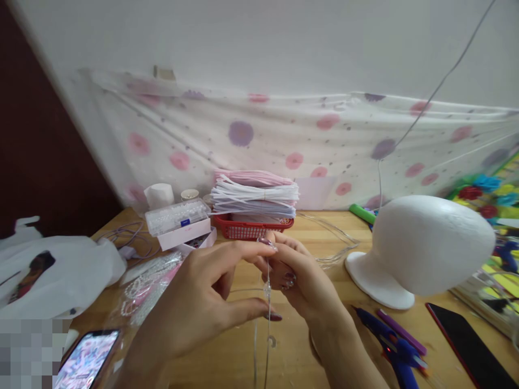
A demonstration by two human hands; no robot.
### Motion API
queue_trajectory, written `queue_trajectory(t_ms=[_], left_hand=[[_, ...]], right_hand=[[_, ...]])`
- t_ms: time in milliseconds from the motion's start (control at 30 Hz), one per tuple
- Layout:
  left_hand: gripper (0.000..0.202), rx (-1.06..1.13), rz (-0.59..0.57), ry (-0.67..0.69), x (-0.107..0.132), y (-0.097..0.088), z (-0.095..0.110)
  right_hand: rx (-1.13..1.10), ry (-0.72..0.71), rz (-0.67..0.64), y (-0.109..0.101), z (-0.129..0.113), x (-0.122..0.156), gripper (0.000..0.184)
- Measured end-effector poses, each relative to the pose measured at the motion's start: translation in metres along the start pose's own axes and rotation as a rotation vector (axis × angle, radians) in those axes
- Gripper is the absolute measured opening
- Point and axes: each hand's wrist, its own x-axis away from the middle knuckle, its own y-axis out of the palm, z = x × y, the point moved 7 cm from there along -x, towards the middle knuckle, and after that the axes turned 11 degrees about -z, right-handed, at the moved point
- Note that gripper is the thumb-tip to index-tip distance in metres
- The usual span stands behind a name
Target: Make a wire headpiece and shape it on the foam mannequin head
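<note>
My right hand (302, 273) is closed, its fingertips pinching a thin silvery wire (268, 329) that hangs down in front of me. A small clear bead cluster (267, 289) sits on the wire just below those fingers. My left hand (206, 292) reaches in from the left with thumb and index finger spread apart. Its index fingertip meets the right fingers at the top of the wire, while the thumb lies lower, close beside or against the strand. The left hand's other fingers are partly hidden.
A white foam head (430, 243) stands at right, near a blue glue gun (389, 343) and a dark phone (466, 340). Behind my hands is a red basket (253, 228) under bundled strips (255, 192). At left are a bead box (178, 216), bagged pearls (150, 283) and a lit phone (87, 359).
</note>
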Motion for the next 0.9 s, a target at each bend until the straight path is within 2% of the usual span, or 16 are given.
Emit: queue_trajectory(t_ms=[300, 400, 767, 900], left_hand=[[0.032, 0.117, -0.024, 0.061, 0.000, -0.003, -0.001], [0.033, 0.119, -0.031, 0.041, 0.000, -0.005, -0.003], [0.038, 0.127, -0.015, 0.087, -0.005, -0.008, -0.002], [0.039, 0.099, -0.029, 0.071, -0.003, -0.005, -0.003]], right_hand=[[0.060, 0.096, -0.041, 0.003, 0.003, -0.001, 0.038], [0.138, 0.110, -0.053, -0.002, -0.002, 0.001, 0.035], [0.424, 0.012, -0.036, -0.010, -0.017, 0.009, 0.042], [0.499, -0.039, 0.042, -0.013, -0.026, 0.013, 0.044]])
